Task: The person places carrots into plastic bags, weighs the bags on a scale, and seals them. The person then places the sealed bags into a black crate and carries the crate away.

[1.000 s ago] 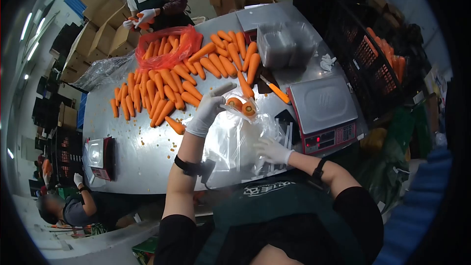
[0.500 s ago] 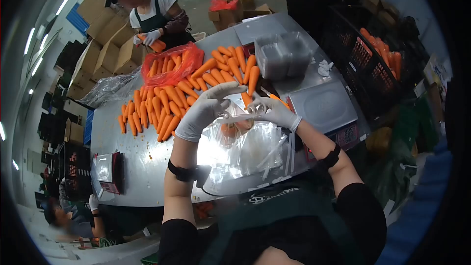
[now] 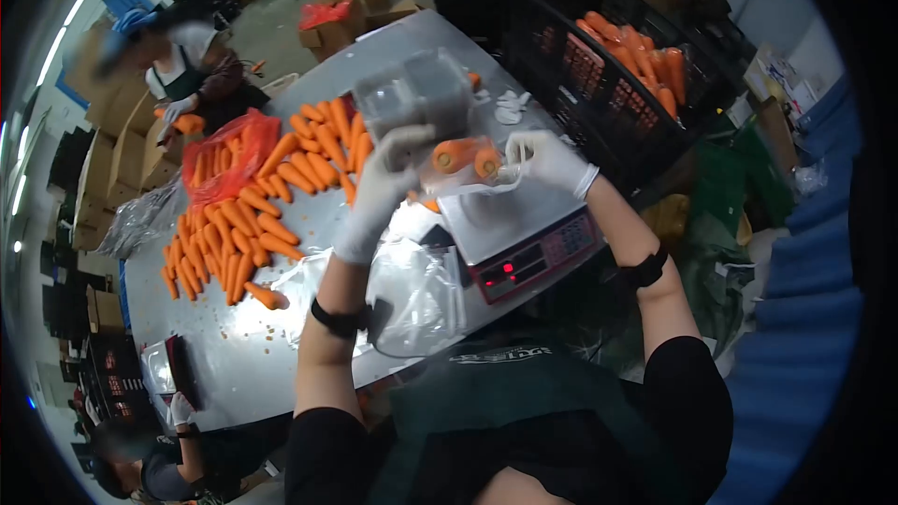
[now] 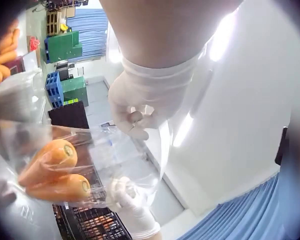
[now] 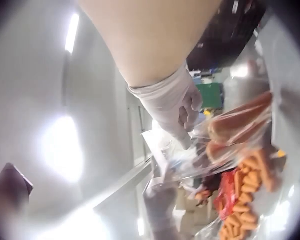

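A clear plastic bag with two carrots [image 3: 456, 155] in it hangs between my gloved hands, over the scale [image 3: 496, 224]. My left hand [image 3: 379, 192] pinches one side of the bag's mouth. On the other side, my right hand [image 3: 554, 165] pinches the opposite edge. Through the film in the left wrist view, the cut top ends of the carrots [image 4: 55, 162] face the mouth. The right wrist view shows the carrots [image 5: 240, 117] lying side by side at the bag's bottom.
Many loose carrots [image 3: 224, 238] and a red bag [image 3: 238, 164] cover the table's left part. Clear tubs [image 3: 412, 98] stand behind the scale. Flat plastic bags [image 3: 412, 295] lie near the front edge. At right is a black crate [image 3: 599, 84] with bagged carrots; another person works across the table.
My right hand rose from the flat bags and took hold of the bag's edge. Both hands then lifted the bag of carrots and carried it right, over the scale.
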Tool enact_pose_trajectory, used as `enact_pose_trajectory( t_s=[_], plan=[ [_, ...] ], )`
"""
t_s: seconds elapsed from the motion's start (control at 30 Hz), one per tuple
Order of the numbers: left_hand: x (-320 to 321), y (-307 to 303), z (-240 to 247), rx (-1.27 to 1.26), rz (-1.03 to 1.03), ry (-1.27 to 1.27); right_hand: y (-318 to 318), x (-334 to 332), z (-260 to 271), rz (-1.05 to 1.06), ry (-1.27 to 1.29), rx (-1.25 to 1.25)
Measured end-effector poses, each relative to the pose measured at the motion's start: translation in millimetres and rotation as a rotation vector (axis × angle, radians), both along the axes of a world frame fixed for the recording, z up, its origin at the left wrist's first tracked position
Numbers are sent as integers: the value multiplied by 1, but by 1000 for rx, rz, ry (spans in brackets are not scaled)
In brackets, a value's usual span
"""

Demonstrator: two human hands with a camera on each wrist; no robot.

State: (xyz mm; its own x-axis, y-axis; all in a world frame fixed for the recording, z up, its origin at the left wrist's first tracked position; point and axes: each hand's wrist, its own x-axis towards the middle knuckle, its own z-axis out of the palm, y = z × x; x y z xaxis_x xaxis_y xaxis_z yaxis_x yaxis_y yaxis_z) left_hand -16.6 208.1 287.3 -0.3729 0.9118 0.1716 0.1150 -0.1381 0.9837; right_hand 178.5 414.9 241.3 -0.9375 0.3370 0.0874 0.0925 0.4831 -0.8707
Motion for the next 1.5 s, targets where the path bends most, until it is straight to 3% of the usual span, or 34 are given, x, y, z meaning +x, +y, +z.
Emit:
enact_pose_trajectory(
  t_s=[0.07,0.1,0.17,0.2,0.27,0.33,0.4,0.43,0.47,0.53,0.6,0.67,0.73,0.83,0.87,0.93,0.97,1.07,1.1,1.2,1.23,1.27,1.3,1.33,1.4,1.47,1.5],
  plan=[
    [33,5,-99,-143,186,191,11,36,-48,-122,85,329],
    [73,1,-104,-381,273,49,17,51,-78,-82,58,429],
    [116,-10,-181,-242,446,104,15,81,-110,20,-31,480],
    [137,-20,-173,-346,463,-133,13,95,-113,64,-48,427],
    [168,-25,-196,-249,661,-406,-3,114,-102,-100,39,359],
    [176,-31,-172,-496,602,-639,-42,115,-79,-264,203,264],
    [170,-42,-187,-635,162,-573,-89,109,-67,117,336,154],
    [177,-36,-192,-504,134,-393,-99,111,-77,303,326,172],
    [172,-41,-191,-544,57,-395,-103,108,-84,486,324,202],
    [166,-46,-185,-679,125,-153,-87,109,-111,33,219,33],
    [164,-55,-190,-554,136,-11,-75,122,-122,-256,4,190],
    [170,-58,-164,-695,135,-174,-93,113,-97,-53,130,52],
    [174,-62,-178,-622,116,-195,-110,100,-97,81,176,257],
    [176,-63,-185,-567,103,-521,-114,90,-115,102,110,518],
    [171,-61,-186,-554,91,-511,-113,88,-113,121,58,632],
    [162,-60,-188,-652,56,-825,-115,82,-110,124,33,724],
    [159,-60,-181,-561,52,-926,-111,76,-107,151,54,710],
    [153,-48,-161,-574,100,-1006,-111,59,-100,182,31,687],
    [146,-66,-229,-406,-9,-490,-116,55,-101,228,44,759],
    [131,-68,-270,-429,-16,-505,-132,82,-108,261,264,951],
    [134,-68,-231,-366,-24,-183,-133,113,-124,353,194,940],
    [131,-67,-210,-370,-25,-191,-127,155,-161,486,-69,826],
    [128,-69,-196,-445,43,-568,-121,203,-187,680,-577,764],
    [125,-75,-191,-510,119,-947,-113,273,-260,558,-975,521],
    [109,-89,-205,-642,52,-898,-105,300,-234,78,-349,698],
    [96,-94,-205,-411,419,383,-61,213,-149,-81,-263,399],
    [91,-80,-202,-180,371,629,-50,173,-123,-442,-61,541]
  ],
)
